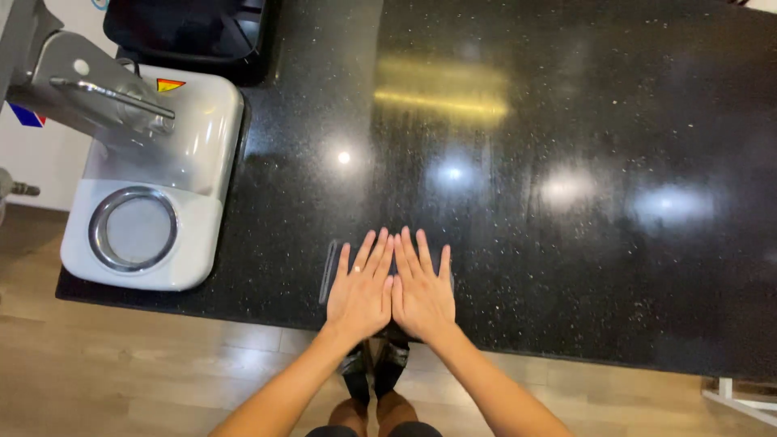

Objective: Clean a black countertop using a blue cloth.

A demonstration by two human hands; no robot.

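Far left of the fingers: a white machine [150, 202] stands on the counter [566, 243], with a round metal ring on its front part and a grey metal arm above it; well apart from both hands.
Just left of the fingers: a thin dark strip [328, 271] lies on the counter, long axis running away from the person, just beside the left little finger; the left hand is nearer to it.
Left hand [360, 295]: flat, palm down on the counter, fingers [374, 251] spread straight and released, grasping nothing.
Right hand [421, 295]: flat beside it, the two index fingers touching, fingers [414, 252] released, grasping nothing.
Near edge: both wrists cross the counter's front edge; wooden floor [121, 364] lies below.
Ahead and right of the fingers: bare black speckled stone with lamp glare, wide room for reaching.
Far ahead, to the left: a black bin-like thing [190, 32] past the machine; what it is I cannot tell.
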